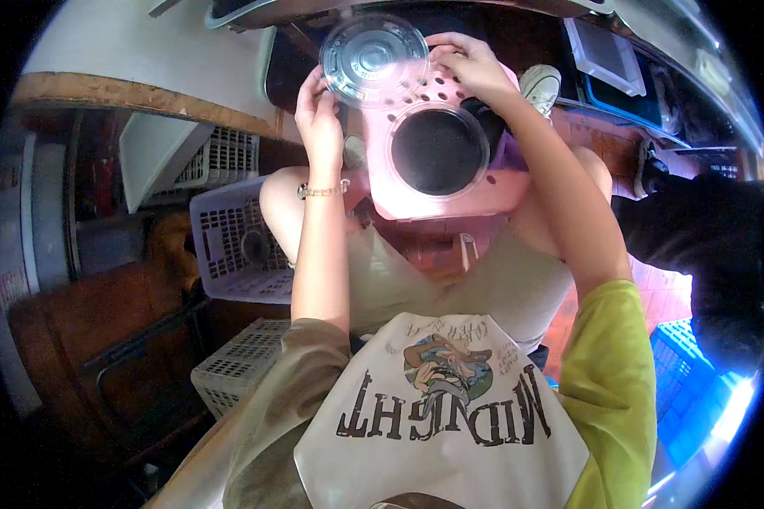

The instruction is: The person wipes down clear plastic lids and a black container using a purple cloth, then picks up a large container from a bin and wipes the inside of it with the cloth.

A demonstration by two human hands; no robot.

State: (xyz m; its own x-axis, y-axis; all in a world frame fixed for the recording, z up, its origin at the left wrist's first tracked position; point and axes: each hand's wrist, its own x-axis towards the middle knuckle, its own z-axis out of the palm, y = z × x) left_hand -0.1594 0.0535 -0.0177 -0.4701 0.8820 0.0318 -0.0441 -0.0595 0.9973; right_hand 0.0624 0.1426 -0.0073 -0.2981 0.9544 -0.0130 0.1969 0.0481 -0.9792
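Observation:
A clear, round plastic lid (375, 60) with a ringed centre is held over the far left corner of a pink plastic stool (414, 207). My left hand (320, 118) grips its left edge. At the lid's right edge are the curled fingers of my right hand (471, 63), which appear to grip it too. Below the lid, on the holed stool top, lies a round black disc or shallow container (439, 153) with a clear rim; which of these it is, I cannot tell. A dark item (487, 121) shows partly beneath my right forearm.
The stool stands between my knees. To the left are a lavender plastic basket (229, 248), a pale crate (242, 362) and a white panel (159, 153). A white tray (605, 57) stands far right. A person in dark clothing (700, 254) is close on the right, near a blue crate (687, 369).

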